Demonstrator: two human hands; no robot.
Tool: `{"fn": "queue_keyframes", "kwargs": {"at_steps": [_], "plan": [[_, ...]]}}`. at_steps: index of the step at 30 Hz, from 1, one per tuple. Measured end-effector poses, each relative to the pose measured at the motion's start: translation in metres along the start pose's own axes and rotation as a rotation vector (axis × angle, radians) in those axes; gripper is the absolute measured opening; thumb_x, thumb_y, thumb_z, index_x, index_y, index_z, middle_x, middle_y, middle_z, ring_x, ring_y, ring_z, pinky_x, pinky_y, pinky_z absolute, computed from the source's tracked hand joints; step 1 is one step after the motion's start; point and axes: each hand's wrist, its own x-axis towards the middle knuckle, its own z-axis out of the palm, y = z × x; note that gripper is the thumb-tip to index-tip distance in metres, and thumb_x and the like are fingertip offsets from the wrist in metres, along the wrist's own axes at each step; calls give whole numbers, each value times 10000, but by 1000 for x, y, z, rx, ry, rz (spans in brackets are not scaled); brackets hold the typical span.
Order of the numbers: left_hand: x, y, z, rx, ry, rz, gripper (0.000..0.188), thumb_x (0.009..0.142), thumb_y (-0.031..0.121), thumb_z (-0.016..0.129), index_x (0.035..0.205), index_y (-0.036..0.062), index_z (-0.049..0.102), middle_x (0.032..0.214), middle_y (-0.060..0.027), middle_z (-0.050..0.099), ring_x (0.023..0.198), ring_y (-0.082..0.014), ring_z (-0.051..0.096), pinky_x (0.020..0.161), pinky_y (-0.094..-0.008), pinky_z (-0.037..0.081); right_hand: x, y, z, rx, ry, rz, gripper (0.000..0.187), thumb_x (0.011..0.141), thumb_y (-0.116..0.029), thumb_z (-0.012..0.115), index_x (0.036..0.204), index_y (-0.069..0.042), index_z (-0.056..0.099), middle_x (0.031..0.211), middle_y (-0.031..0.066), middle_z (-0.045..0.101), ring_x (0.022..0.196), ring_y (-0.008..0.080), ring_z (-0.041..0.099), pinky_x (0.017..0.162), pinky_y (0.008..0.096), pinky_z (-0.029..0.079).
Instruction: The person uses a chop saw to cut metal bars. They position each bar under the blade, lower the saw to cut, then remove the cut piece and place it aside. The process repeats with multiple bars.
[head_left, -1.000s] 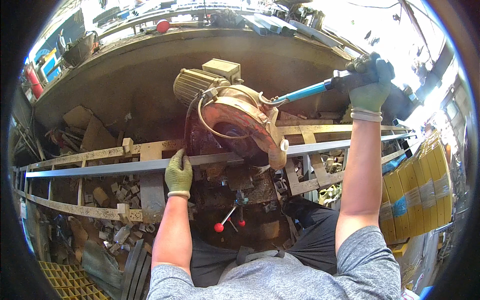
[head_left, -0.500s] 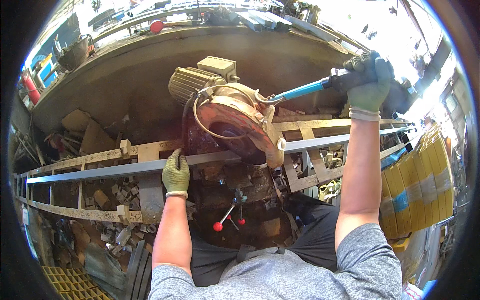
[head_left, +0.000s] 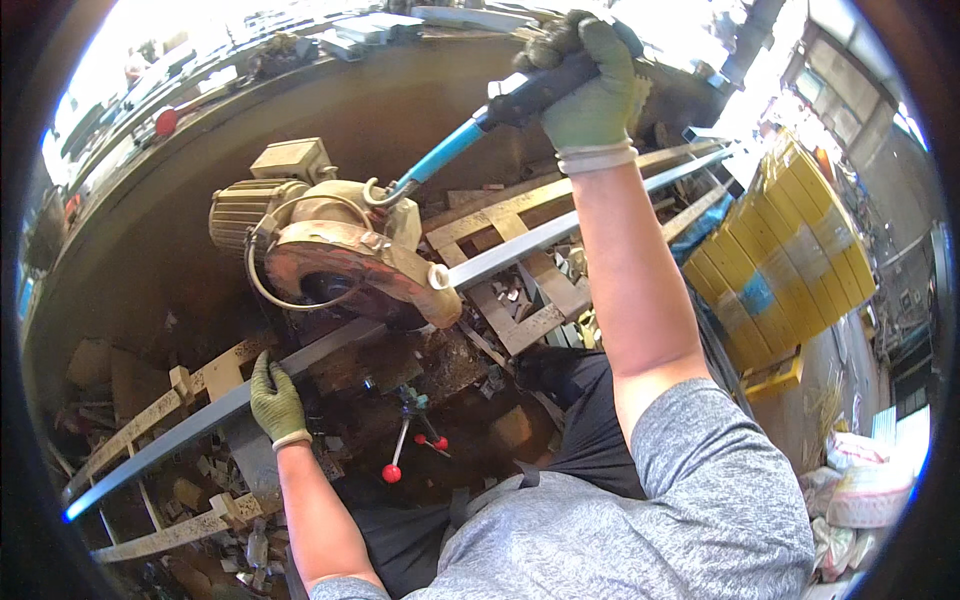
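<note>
In a green work glove, my right hand (head_left: 590,95) is closed round the black grip at the end of the blue lever (head_left: 440,155) of a cut-off saw. The saw's orange-and-cream blade guard (head_left: 340,250) sits over a long grey metal bar (head_left: 230,400), which passes under it from lower left to upper right. My left hand (head_left: 277,402), also gloved, grips the bar left of the saw, its fingers laid over it. The guard hides much of the blade and the bar there. Nearer me, a clamp has handles with red ball knobs (head_left: 392,473).
Pale frame rails (head_left: 540,325) run beside the bar on both sides. Metal offcuts lie among and below them. To the right stands a stack of yellow bars (head_left: 780,260) bound with clear wrap, with white sacks (head_left: 865,485) nearby. Behind the saw rises a brown curved wall (head_left: 430,90).
My view has swung to the right, so the saw and bar appear further left and tilted. Both hands keep their holds on the lever grip and the bar.
</note>
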Motion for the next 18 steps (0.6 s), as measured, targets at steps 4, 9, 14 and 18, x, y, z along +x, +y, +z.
{"fn": "queue_keyframes", "kwargs": {"at_steps": [4, 9, 14, 18], "plan": [[0, -4, 0, 22, 6, 24, 373, 1199, 235, 715, 1490, 28, 825, 1455, -204, 850, 1325, -349, 818, 1142, -452, 618, -3, -2, 3, -96, -11, -115, 204, 1068, -285, 826, 1070, -91, 761, 872, 81, 743, 739, 225, 743, 698, 417, 670], [3, -4, 2, 32, 6, 18, 384, 1202, 238, 699, 1492, 16, 817, 1456, -211, 848, 1351, -374, 805, 1178, -456, 609, 3, 5, -9, -116, -86, -157, 217, 1057, -295, 825, 1052, -90, 753, 867, 76, 730, 763, 228, 730, 728, 434, 657], [3, -2, -1, 66, 15, 83, 367, 1181, 233, 703, 1463, 42, 839, 1424, -207, 861, 1322, -390, 819, 1156, -471, 623, 7, 7, -25, 140, -51, 34, 213, 1077, -336, 790, 1010, -135, 764, 865, 45, 722, 762, 265, 716, 795, 504, 628], [1, 0, -3, 34, 55, 97, 336, 1162, 229, 732, 1418, 52, 860, 1379, -216, 869, 1291, -400, 832, 1134, -468, 636, 0, -4, -32, -36, -52, 55, 202, 1033, -327, 788, 1037, -128, 814, 942, 80, 802, 919, 289, 790, 979, 570, 663]]}}
